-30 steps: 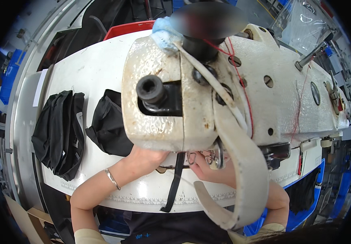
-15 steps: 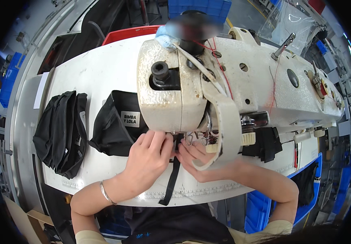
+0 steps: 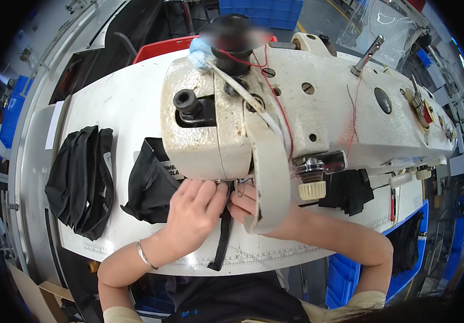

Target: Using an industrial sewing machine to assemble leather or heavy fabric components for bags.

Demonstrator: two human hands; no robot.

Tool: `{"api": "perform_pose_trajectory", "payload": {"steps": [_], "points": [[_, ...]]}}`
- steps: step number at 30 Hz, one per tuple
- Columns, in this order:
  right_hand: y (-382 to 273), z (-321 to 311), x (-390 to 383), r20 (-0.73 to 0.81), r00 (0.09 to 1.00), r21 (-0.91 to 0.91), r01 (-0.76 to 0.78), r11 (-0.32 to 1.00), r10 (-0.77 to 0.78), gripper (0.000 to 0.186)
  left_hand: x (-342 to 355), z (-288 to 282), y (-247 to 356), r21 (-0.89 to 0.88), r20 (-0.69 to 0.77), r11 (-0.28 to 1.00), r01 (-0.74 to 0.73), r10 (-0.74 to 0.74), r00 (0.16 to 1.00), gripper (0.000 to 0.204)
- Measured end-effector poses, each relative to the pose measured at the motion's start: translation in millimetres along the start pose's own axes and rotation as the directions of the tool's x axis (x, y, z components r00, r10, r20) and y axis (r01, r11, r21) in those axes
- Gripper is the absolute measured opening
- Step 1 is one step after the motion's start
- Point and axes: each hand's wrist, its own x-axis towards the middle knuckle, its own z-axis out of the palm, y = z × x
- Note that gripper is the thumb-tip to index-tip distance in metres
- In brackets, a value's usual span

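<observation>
Black strap (image 3: 222, 242) nearside of sewing machine (image 3: 318, 116); left hand (image 3: 197, 215), right hand (image 3: 241, 207) flanking, can't tell grip; crowding sewing machine could prick.

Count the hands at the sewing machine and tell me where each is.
2: the left hand, left of the black strip, and the right hand, right of it, partly hidden by the curved pale guard. No other shows there.

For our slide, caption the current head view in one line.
Left hand and right hand flank a black strap at a cream sewing machine.
</observation>
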Motion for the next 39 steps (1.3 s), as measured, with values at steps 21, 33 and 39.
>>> {"api": "perform_pose_trajectory", "payload": {"steps": [21, 33, 39], "points": [[-26, 6, -28, 0.0, 0.995, 0.154, -0.102, 0.983, 0.104, 0.023, -34, 26, -5, 0.019, 0.033, 0.985, -0.172, 0.171, 0.985, 0.029], [6, 18, -20, -0.008, 0.977, -0.302, 0.201, 0.932, -0.214, 0.021, -18, 33, -36, -0.27, 0.418, 0.958, 0.092, 0.031, 0.908, 0.016], [-8, -14, -21, 0.106, 0.99, 0.082, -0.1, 0.992, 0.091, 0.03, 11, -3, -11, -0.061, 0.33, 0.995, 0.085, -0.06, 0.942, 0.019]]}}
